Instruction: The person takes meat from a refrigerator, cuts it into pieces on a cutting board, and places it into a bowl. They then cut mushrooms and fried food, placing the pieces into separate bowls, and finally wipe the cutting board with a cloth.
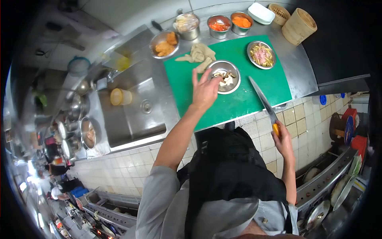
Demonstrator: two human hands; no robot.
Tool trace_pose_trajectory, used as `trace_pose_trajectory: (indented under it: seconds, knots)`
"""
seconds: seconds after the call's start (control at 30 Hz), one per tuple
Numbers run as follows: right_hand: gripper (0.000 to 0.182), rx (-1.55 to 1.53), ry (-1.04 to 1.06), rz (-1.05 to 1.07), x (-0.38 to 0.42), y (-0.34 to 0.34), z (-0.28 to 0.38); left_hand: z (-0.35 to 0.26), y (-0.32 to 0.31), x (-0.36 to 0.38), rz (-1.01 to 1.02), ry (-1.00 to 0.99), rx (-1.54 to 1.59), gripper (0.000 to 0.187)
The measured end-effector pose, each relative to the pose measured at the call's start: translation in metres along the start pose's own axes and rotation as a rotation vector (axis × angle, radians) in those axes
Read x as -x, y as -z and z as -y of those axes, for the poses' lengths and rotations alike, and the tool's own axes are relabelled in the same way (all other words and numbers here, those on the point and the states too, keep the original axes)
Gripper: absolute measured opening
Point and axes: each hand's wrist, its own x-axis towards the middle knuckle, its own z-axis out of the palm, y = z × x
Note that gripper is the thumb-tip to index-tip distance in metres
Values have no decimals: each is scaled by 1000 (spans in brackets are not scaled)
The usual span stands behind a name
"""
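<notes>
My left hand (205,91) is at the left rim of a metal bowl (236,85), its fingers spread and some reaching over the bowl. White and brown sliced pieces (226,78) lie inside. In my right hand (283,139) is the orange handle of a long knife (263,98), its blade pointing up and left over the front edge of the green cutting board (234,107). A beige cloth (197,53) lies crumpled behind my left hand. On the board's right side stands a bowl of pink and yellow strips (262,55).
Behind the board stand metal containers of red (219,26) and orange food (241,22), white dishes (261,13) and a bamboo steamer (299,26). A sink (137,115) holding a yellowish container (121,96) is at the left. Stoves are lower right.
</notes>
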Motion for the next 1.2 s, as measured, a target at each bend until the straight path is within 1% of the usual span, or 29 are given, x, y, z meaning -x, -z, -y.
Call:
trace_pose_trajectory:
  seconds: [0.03, 0.1, 0.13, 0.2, 0.23, 0.3, 0.33, 0.37, 0.4, 0.43, 0.47, 0.5, 0.53, 0.57, 0.6, 0.63, 0.67, 0.7, 0.77, 0.8, 0.87, 0.9, 0.93, 0.97, 1.03, 1.1, 1.13, 1.17, 1.2]
  knots:
    - [51, 51, 34, -13, -9, -6, -7, 1, -1, 5, -74, 42, 39, 27]
    - [52, 45, 81, 7, -30, -22, -20, 2, -1, 12, -196, 118, 100, 24]
    - [53, 30, 57, 16, -41, -27, -17, -1, -2, 16, -240, 157, 126, 23]
    - [52, -11, 95, 49, -67, -32, -3, -6, -1, 24, -288, 244, 166, 28]
    - [52, -3, 146, 41, -81, -37, 0, -9, 0, 29, -284, 235, 178, 28]
    - [51, -69, 108, 85, -106, -34, 13, -12, 6, 39, -372, 454, 479, 35]
    - [51, -72, 111, 91, -120, -33, 10, -8, 4, 47, -366, 547, 527, 43]
    - [52, -100, 95, 53, -137, -32, 5, 0, -6, 55, -370, 557, 516, 43]
    - [53, -130, 80, 19, -155, -34, -1, 11, -21, 67, -418, 638, 689, 46]
    - [54, -157, 15, 5, -178, -35, -20, 20, -30, 75, -469, 713, 863, 48]
    - [56, -181, -51, -10, -199, -37, -35, 24, -31, 82, -480, 724, 852, 48]
    - [58, -431, -160, -61, -211, -35, -30, 28, -32, 86, -378, 816, 857, 51]
    - [58, -575, -255, -83, -225, -29, -25, 29, -33, 88, -274, 906, 863, 55]
    - [58, -718, -352, -104, -237, -26, -24, 28, -32, 87, -286, 915, 857, 55]
    - [58, -720, -346, -88, -246, -25, -25, 26, -32, 83, -188, 958, 852, 56]
    - [56, -778, -387, -83, -257, -24, -26, 23, -31, 78, -94, 1002, 845, 58]
    - [54, -838, -425, -73, -269, -28, -25, 18, -29, 70, -94, 987, 860, 60]
    - [54, -841, -412, -48, -277, -33, -23, 12, -29, 61, -92, 972, 874, 61]
    - [44, -862, -419, -113, -288, -40, -17, 10, -41, 43, -161, 1016, 961, 57]
    - [35, -905, -409, -155, -293, -42, -13, 9, -45, 33, -177, 1022, 962, 57]
    - [32, -890, -391, -163, -307, -46, -20, 10, -46, 18, -87, 1000, 1104, 54]
    - [29, -876, -387, -188, -310, -47, -28, 14, -44, 15, -86, 1001, 1110, 54]
    - [25, -866, -377, -215, -306, -44, -18, 16, -43, 11, -94, 1002, 1137, 52]
    - [25, -836, -396, -245, -294, -34, -16, 11, -49, 8, -77, 997, 1186, 50]
    - [22, -777, -322, -223, -282, -28, -1, 13, -43, 10, -37, 988, 1222, 47]
    - [22, -777, -324, -256, -259, -20, 25, 12, -33, 17, -23, 1099, 1312, 55]
    - [24, -803, -285, -222, -248, -19, 36, 15, -30, 21, 47, 1095, 1405, 60]
    - [25, -832, -242, -176, -235, -20, 48, 17, -33, 27, 24, 1098, 1402, 60]
    - [29, -795, -238, -137, -223, -21, 59, 16, -39, 30, 34, 1056, 1439, 56]
